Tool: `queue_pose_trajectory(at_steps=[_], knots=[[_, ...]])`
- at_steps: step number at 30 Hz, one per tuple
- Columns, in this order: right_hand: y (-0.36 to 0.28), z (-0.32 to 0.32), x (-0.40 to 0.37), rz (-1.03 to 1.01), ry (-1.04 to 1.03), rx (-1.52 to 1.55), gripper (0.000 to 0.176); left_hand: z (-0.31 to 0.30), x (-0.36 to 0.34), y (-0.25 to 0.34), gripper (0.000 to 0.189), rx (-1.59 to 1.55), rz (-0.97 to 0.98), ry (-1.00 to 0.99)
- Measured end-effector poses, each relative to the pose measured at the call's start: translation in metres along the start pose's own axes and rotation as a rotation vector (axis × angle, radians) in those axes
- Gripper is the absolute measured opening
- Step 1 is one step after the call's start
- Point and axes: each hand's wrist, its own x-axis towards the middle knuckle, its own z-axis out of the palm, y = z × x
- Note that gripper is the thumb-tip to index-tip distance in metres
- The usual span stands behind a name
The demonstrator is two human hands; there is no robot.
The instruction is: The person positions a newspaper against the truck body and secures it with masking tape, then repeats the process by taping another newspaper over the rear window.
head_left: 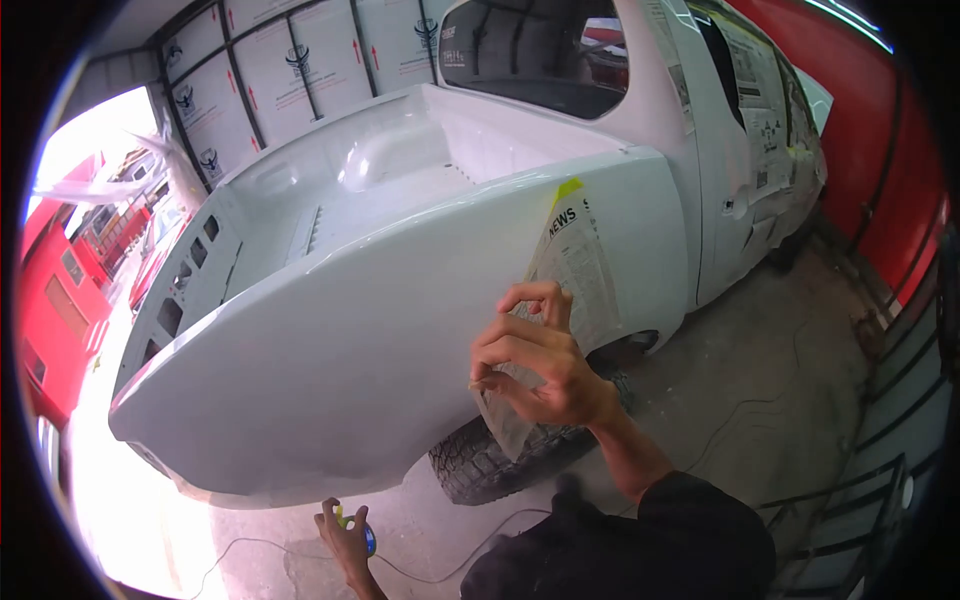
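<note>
A newspaper sheet (578, 262) hangs on the side of a white pickup truck (400, 300), with a strip of yellow tape (569, 188) at its top corner. My right hand (540, 360) is raised in front of the sheet, fingers curled and the thumb and fingertips closed on the paper's left edge. Below that hand the paper's lower end hangs in front of the rear wheel (485, 465). Lower down, by the truck's bottom edge, my left hand (345, 540) is closed around a tape roll (370, 540) showing blue and yellow; the fingers partly cover it.
Newspaper masking (755, 110) covers part of the cab side. A thin cable (430, 578) runs across the concrete floor. Dark metal railing (850, 510) stands at the right, beside a red wall (850, 100). Bright daylight enters through an opening at the left.
</note>
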Motion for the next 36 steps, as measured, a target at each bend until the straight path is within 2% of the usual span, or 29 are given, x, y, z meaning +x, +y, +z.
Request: queue_pose_trajectory(at_steps=[1,2,3,4,6,8,9,10,12,15,19,21,25,28,31,32,34,36], knots=[[-0.008,-0.008,-0.006,0.021,0.013,-0.017,0.017,-0.001,-0.003,-0.004,0.061,0.073,-0.095,-0.075],[-0.017,-0.017,-0.010,0.039,0.027,-0.035,0.017,0.010,-0.001,-0.034,0.062,0.043,-0.049,-0.115],[-0.032,-0.025,-0.015,0.038,0.048,0.016,0.017,0.009,-0.005,-0.033,0.064,0.212,0.089,-0.117],[-0.050,-0.033,-0.021,0.030,0.071,0.065,0.017,0.017,0.002,-0.054,0.116,0.198,0.071,-0.250],[-0.068,-0.045,-0.031,0.036,0.086,0.130,0.017,0.033,0.008,-0.069,0.125,0.255,0.164,-0.477],[-0.079,-0.051,-0.046,0.086,0.080,0.180,0.017,0.059,0.004,-0.081,0.128,0.173,0.340,-0.512],[-0.077,-0.057,-0.052,0.094,0.095,0.159,0.016,0.067,0.001,-0.073,0.130,0.262,0.352,-0.562],[-0.076,-0.058,-0.063,0.149,0.144,0.189,0.016,0.077,-0.001,-0.070,0.124,0.251,0.471,-0.534],[-0.071,-0.060,-0.087,0.242,0.242,0.252,0.016,0.080,0.002,-0.049,0.115,0.111,0.396,-0.689],[-0.063,-0.068,-0.136,0.339,0.325,0.301,0.019,0.089,0.013,-0.030,0.093,-0.021,0.351,-0.641],[-0.062,-0.088,-0.197,0.504,0.553,0.516,0.020,0.073,0.018,0.025,0.057,-0.396,0.175,-0.485],[-0.061,-0.115,-0.222,0.511,0.569,0.390,0.021,0.066,0.013,0.056,0.043,-0.510,0.097,-0.405],[-0.067,-0.184,-0.268,0.572,0.525,0.079,0.025,0.065,-0.042,0.145,0.045,-0.725,0.177,-0.388],[-0.072,-0.232,-0.300,0.533,0.436,-0.123,0.029,0.080,-0.088,0.219,0.065,-1.026,0.021,-0.436],[-0.083,-0.274,-0.319,0.526,0.409,-0.231,0.031,0.128,-0.108,0.269,0.065,-1.139,-0.028,-0.242],[-0.088,-0.285,-0.328,0.548,0.404,-0.243,0.031,0.158,-0.114,0.279,0.054,-1.133,-0.019,-0.163],[-0.091,-0.309,-0.344,0.564,0.380,-0.275,0.033,0.202,-0.124,0.291,0.033,-1.560,-0.287,-0.581],[-0.095,-0.328,-0.361,0.601,0.388,-0.307,0.034,0.228,-0.155,0.311,0.012,-1.851,-0.545,-0.869]])
